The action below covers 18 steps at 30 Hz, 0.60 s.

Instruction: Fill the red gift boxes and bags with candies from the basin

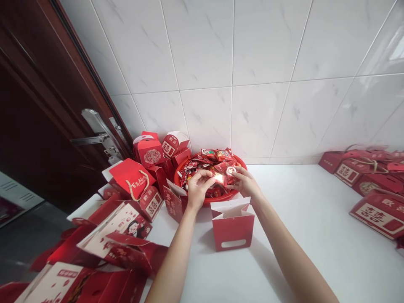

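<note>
- A wall of pale marbled tiles (205,50) rises beyond both of your hands.
- A dark red-brown door (38,84) with a metal handle (97,136) fills the far left, well apart from your left hand (199,185).
- A white tabletop (299,206) spreads below your hands and to the right.
- Red and cream boxes (118,227) crowd the table left of your grip, some upright, some tipped, many marked with Chinese characters.
- More red boxes (375,214) lie well to the right of your right hand (246,183).
- A round red basin (241,162), heaped with small wrapped packets (206,153), sits directly under and behind your grip.
- An open red box (233,231) stands upright just nearer you than your hands, its mouth upward; its side with a pale oblong patch faces you.
- A narrower open box (173,205) stands upright, left of your left hand.
- A shiny red packet (219,177) is pinched between your left thumb and fingers, over the basin. It lies between your hands, glinting face up; its long axis seems to run left to right, dipping slightly rightward.
- A round white mark (231,171) shows beside it, at your curled right fingers. Whether they grip the same packet or another, or are fully closed, cannot be told.
</note>
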{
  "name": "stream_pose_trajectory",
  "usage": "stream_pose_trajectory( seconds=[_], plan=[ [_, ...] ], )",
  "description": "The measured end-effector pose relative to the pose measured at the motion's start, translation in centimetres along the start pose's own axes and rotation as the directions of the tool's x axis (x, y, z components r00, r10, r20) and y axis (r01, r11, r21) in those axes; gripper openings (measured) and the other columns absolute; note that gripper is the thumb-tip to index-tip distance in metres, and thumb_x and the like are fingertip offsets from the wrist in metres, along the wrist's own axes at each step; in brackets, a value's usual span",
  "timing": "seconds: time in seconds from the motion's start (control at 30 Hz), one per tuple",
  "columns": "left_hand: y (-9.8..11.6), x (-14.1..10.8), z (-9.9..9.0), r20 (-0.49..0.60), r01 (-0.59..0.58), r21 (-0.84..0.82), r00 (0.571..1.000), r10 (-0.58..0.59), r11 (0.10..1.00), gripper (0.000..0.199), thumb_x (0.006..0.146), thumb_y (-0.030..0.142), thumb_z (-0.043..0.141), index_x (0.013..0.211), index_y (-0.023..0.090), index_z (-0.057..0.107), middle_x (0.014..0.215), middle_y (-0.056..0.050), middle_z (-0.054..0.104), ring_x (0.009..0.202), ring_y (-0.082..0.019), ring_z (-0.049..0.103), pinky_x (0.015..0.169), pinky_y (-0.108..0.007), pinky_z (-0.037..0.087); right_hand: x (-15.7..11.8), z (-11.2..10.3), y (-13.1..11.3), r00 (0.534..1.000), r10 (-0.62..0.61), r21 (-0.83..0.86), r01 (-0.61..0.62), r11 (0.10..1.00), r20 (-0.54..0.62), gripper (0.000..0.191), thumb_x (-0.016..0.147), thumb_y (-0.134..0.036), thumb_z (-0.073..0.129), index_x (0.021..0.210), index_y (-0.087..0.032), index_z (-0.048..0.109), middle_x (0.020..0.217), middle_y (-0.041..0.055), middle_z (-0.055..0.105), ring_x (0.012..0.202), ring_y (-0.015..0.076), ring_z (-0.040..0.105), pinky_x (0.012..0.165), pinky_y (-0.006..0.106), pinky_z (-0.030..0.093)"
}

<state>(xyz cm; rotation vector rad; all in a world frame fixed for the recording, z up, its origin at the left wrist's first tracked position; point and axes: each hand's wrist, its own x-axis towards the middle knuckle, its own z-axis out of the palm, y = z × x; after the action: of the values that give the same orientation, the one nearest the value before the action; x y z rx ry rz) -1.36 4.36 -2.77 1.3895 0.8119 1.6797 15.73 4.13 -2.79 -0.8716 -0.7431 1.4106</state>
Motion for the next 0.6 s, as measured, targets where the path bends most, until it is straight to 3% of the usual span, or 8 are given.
stream_pose_trajectory(
  seconds=[0.1,0.23,0.43,0.6],
  plan=[
    [-0.1,0.0,0.0,0.037,-0.029,0.008,0.999,0.028,1.0,0.016,0.066,0.027,0.08,0.074,0.019,0.07,0.083,-0.002,0.068,0.084,-0.018,0.065,0.08,-0.03,0.054,-0.1,0.1,0.0,1.0,0.013,-0.026,-0.014,1.0,-0.014,0.037,0.061,-0.032,0.086,0.092,-0.025,0.066,0.075,-0.0027,0.065,0.061,0.0144,0.06,0.058,0.032,0.06],
    [-0.3,0.0,0.0,0.077,-0.041,0.031,0.996,0.039,0.999,0.015,0.068,0.028,0.08,0.075,0.018,0.072,0.094,-0.006,0.069,0.094,-0.02,0.066,0.082,-0.031,0.056,-0.8,0.6,-0.4,0.996,0.06,-0.038,-0.058,0.998,0.066,0.042,0.06,-0.035,0.089,0.092,-0.025,0.064,0.073,-0.0037,0.064,0.059,0.0145,0.06,0.056,0.032,0.058],
    [-0.9,0.2,-0.1,0.03,-0.032,0.071,0.999,0.03,0.997,0.021,0.067,0.033,0.081,0.078,0.017,0.073,0.102,-0.008,0.068,0.094,-0.021,0.068,0.079,-0.032,0.058,-1.8,1.1,-0.7,0.984,0.073,-0.049,-0.066,0.997,0.164,0.055,0.054,-0.024,0.093,0.1,-0.024,0.064,0.073,-0.0064,0.06,0.067,0.0145,0.061,0.065,0.036,0.063],
    [-1.0,0.2,0.0,0.0,-0.008,0.059,1.0,0.008,0.998,0.027,0.068,0.032,0.081,0.088,0.017,0.072,0.099,-0.007,0.07,0.09,-0.02,0.069,0.083,-0.033,0.058,-1.8,1.3,-0.5,0.974,0.041,-0.051,-0.03,0.998,0.224,0.048,0.054,-0.024,0.093,0.095,-0.021,0.068,0.083,-0.0014,0.068,0.077,0.0183,0.067,0.068,0.036,0.062]
  ],
)
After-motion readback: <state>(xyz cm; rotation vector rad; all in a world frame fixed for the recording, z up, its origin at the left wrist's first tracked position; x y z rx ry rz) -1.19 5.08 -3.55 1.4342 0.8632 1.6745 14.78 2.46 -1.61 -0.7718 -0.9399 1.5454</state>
